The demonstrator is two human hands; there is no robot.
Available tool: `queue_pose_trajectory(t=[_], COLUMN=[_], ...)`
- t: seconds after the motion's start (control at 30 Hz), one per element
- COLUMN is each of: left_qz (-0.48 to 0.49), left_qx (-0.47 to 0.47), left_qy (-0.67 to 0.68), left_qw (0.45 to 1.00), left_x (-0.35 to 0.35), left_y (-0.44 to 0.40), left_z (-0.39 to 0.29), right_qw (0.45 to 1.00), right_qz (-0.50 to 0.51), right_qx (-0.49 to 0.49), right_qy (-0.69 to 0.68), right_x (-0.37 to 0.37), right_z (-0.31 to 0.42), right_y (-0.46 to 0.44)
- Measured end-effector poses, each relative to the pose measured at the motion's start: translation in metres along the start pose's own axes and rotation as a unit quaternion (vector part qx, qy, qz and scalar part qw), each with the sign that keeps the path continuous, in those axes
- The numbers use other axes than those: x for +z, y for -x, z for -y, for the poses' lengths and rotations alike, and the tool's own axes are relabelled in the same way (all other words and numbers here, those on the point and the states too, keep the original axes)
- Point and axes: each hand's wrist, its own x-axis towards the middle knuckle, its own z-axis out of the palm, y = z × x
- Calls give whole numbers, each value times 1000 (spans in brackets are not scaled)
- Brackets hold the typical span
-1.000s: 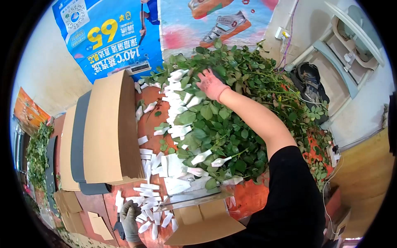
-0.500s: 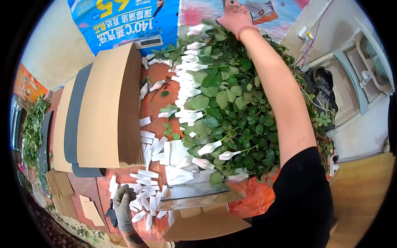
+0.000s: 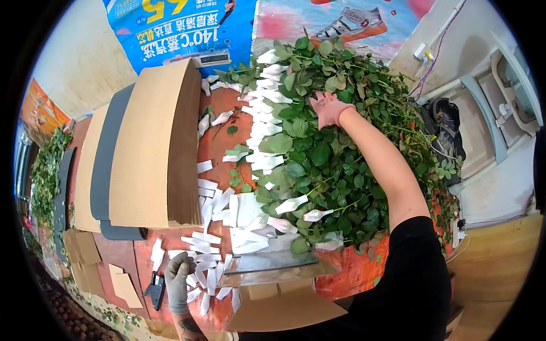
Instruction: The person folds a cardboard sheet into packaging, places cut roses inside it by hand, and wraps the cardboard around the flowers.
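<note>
My left hand [image 3: 179,278], in a grey glove, is closed with its fingers curled, beside a pile of white net sleeves [image 3: 209,250]. Whether anything is in those fingers is hidden. My right hand [image 3: 330,109], in a pink glove, is open with its fingers apart, over the green leaves of a heap of roses [image 3: 318,153]. The rose buds wear white net sleeves and line up along the heap's left side. A few netted roses [image 3: 291,204] lie nearer to me. Close to my left wrist is a black tool [image 3: 155,291].
A stack of cardboard sheets [image 3: 151,148] stands left of the roses. Clear plastic with a dark strip [image 3: 270,262] and a cardboard piece [image 3: 284,307] lie near my body. Posters [image 3: 182,34] cover the back. A dark shoe [image 3: 446,128] sits at the right.
My right hand has come back from the poster at the far end to above the leaves, its fingers now apart. My left hand has shifted slightly right, still closed. The view has moved slightly.
</note>
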Motion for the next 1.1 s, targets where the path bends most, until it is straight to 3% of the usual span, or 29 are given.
queue_pose_trajectory(t=[0.03, 0.17, 0.27, 0.3, 0.37, 0.5, 0.57, 0.67, 0.8, 0.83, 0.93, 0.97, 1.03, 1.1], left_qz=[-3, -4, -5, -1, 6, 3, 3, 9, 12, 5, -8, 6, 35, 117], left_qx=[-12, -5, -10, -9, -5, 0, 10, 19, 41, 42, 58, 79, 127, 166], left_qy=[-4, 3, -7, -7, -3, 9, 5, -5, 2, 11, 13, 19, 11, -40], left_qw=[1000, 1000, 1000, 1000, 1000, 1000, 1000, 1000, 999, 999, 998, 997, 991, 978], left_x=[-1, 1, 4, 4, 2, 5, 7, 6, 1, 1, 2, 3, 14, 36], left_y=[-1, -1, -2, -2, -2, -5, -6, -5, -5, -4, -1, -1, -2, 0], left_z=[1, 5, 2, 2, 3, 4, -1, -10, -14, -14, -27, -37, -74, -128], right_qw=[996, 977, 977, 965, 961, 968, 958, 926, 835, 801, 869, 868, 797, 726], right_qz=[-90, -204, -190, -246, -260, -240, -275, -356, -511, -578, -473, -473, -588, -639], right_qx=[3, 4, 20, 22, 14, 14, 48, 113, 146, 116, 57, 67, 46, -14], right_qy=[19, 56, 91, 94, 97, 76, 58, -46, -144, -101, -135, -134, -135, -253], right_x=[10, 40, 38, 42, 46, 23, 5, -19, -36, -43, -70, -61, -28, -45], right_z=[3, 4, 10, 11, 6, 3, -10, -49, -117, -129, -127, -124, -113, -80], right_y=[3, -9, -6, -11, -21, -5, 5, 32, 86, 106, 175, 175, 152, 161])
